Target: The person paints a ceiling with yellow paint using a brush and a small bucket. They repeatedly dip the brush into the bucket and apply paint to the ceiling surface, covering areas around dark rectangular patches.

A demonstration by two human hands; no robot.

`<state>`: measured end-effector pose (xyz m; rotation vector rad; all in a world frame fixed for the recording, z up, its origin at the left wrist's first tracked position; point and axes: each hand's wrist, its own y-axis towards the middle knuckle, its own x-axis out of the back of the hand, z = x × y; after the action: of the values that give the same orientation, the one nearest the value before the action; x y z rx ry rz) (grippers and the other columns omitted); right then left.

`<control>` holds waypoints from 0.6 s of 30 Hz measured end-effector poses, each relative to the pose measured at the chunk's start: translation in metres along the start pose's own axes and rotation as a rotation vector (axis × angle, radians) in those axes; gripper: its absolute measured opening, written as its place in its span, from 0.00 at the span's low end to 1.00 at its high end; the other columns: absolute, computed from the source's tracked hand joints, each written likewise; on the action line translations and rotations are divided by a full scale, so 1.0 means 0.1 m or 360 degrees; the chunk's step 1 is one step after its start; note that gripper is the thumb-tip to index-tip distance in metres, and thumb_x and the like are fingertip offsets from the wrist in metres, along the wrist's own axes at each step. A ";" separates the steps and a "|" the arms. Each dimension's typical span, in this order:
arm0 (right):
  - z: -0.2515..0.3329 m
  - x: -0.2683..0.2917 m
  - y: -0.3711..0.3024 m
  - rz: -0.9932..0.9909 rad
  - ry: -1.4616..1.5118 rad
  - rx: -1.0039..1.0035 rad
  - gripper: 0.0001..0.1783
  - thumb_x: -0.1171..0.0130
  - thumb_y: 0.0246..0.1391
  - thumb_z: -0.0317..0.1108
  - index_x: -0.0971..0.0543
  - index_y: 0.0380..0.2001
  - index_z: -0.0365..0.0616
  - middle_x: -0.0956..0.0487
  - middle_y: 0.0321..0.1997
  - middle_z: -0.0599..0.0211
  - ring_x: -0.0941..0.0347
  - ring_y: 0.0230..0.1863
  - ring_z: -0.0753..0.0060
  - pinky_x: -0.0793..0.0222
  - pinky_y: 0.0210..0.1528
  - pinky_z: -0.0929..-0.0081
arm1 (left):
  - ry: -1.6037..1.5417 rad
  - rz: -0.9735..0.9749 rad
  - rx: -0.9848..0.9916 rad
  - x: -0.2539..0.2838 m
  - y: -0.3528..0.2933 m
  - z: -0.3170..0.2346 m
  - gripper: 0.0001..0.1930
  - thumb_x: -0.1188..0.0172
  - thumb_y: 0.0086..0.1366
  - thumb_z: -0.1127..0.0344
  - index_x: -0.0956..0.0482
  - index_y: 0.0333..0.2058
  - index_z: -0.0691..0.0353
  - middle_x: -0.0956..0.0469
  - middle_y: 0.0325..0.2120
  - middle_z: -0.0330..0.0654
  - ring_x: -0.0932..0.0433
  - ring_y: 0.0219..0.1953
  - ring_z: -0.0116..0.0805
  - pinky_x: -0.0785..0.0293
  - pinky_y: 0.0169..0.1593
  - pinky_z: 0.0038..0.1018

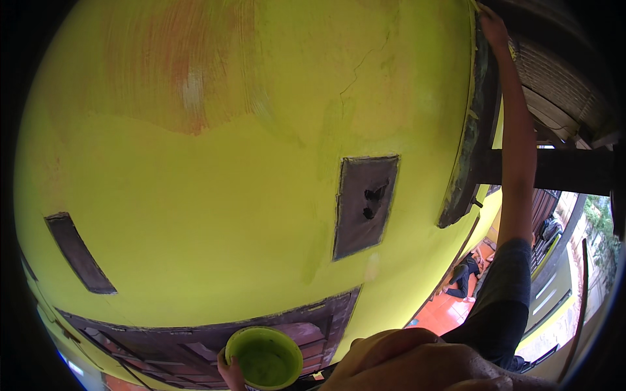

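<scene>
In the head view, take the dark panel (354,212) with the ragged hole as landmark. Low and to its left, the left hand (232,371) grips the rim of a yellow-green bucket (295,352), which seems to hold a little paint of the same hue. High and to the panel's right, the right hand (493,27) reaches up to where the yellow wall (215,215) meets a dark timber (484,117); its fingers look bent, but the picture's edge crowds them, so I cannot tell what, if anything, they grip. Up and left of the panel, a reddish patch (189,78) shows through the yellow. The step in hand looks like coating the wall along the timber; the next move would call for a careful stroke down that border, sparing the timber, with the bucket held level.
</scene>
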<state>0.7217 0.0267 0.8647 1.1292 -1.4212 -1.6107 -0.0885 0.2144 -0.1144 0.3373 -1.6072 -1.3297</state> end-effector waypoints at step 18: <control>0.03 -0.13 0.09 0.0058 0.0213 -0.0234 0.17 0.42 0.64 0.31 0.16 0.54 0.48 0.16 0.37 0.62 0.25 0.32 0.67 0.28 0.41 0.62 | -0.1025 0.0082 0.1298 0.17 0.18 -0.21 0.21 0.41 0.65 0.69 0.23 0.56 0.69 0.19 0.49 0.54 0.20 0.49 0.46 0.25 0.55 0.38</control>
<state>0.7232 0.0388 0.8760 1.0975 -1.2106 -1.5568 -0.0731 0.1964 -0.0920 0.3597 -2.6608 -0.7001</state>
